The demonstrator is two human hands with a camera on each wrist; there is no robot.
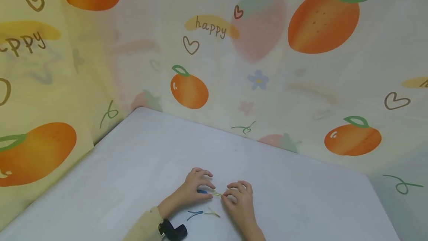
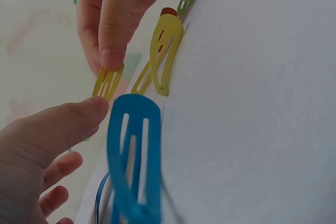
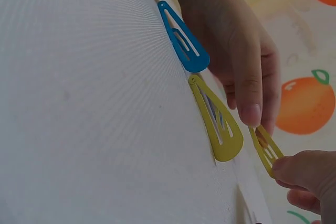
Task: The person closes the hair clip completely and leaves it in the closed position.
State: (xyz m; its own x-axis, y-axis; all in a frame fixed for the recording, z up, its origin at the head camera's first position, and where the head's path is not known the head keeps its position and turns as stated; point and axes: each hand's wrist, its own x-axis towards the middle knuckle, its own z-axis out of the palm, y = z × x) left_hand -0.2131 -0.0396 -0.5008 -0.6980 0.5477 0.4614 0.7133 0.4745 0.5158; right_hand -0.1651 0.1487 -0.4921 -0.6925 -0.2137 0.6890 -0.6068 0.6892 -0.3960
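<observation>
A yellow snap hair clip [image 2: 108, 81] is stretched between both hands, above the white table. My left hand [image 1: 195, 187] pinches its one end between thumb and finger, and my right hand [image 1: 240, 199] pinches the other. In the right wrist view the same clip [image 3: 259, 149] shows its slots between the thumbs. On the table nearer me lie a blue hair clip [image 3: 197, 65] and another yellow hair clip [image 3: 229, 151], both sprung apart. Something blue [image 1: 202, 191] shows partly behind the left hand's fingers.
A green hair clip [image 2: 182, 8] and a reddish-brown tip [image 2: 168, 11] appear beyond the yellow clip in the left wrist view. A black wrist camera [image 1: 175, 230] is on the left sleeve. Fruit-printed curtains [image 1: 214, 84] border the white table [image 1: 140, 151].
</observation>
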